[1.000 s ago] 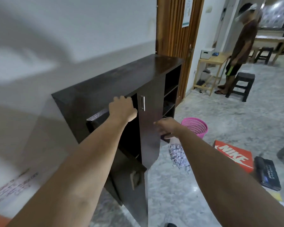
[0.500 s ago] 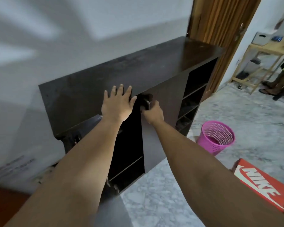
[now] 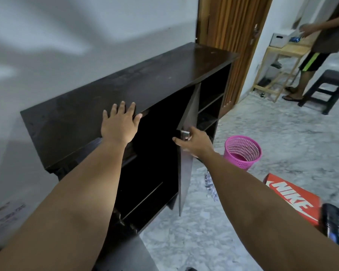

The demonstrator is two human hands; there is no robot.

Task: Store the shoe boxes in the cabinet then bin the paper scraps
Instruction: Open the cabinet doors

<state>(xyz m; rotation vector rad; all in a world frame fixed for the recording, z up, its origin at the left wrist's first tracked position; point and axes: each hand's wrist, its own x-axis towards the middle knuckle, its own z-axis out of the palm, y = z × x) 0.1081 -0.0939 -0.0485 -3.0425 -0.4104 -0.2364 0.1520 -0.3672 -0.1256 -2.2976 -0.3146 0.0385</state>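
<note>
Landmark: dark cabinet (image 3: 125, 90) against the wall.

Change since 0.5 s ago: the cabinet's right door (image 3: 186, 153) was nearly shut, handle close beside the left hand; it now stands swung out, edge-on to the camera, with the dark interior and a lower shelf exposed. Right hand (image 3: 196, 142) has travelled outward with the door, away from the left hand.

Right hand: fingers curled on the metal handle (image 3: 185, 134) at the door's free edge, gripping it.
Left hand (image 3: 120, 124): flat, fingers straight and spread, palm resting on the front edge of the cabinet top, as before.

Orange shoe box (image 3: 294, 198): on the floor, right of the cabinet, not yet stored. Dark shoe box (image 3: 337, 223) just beside it, further from the cabinet, partly cut by the frame edge.
Paper scraps (image 3: 210, 184): small heap on the floor near the open door's foot.
Pink bin (image 3: 242, 152): upright on the floor, right of the cabinet's open shelves, beyond the scraps.

Another person (image 3: 319, 45) stands well beyond the cabinet by a wooden table; dark stool (image 3: 331, 89) near.
</note>
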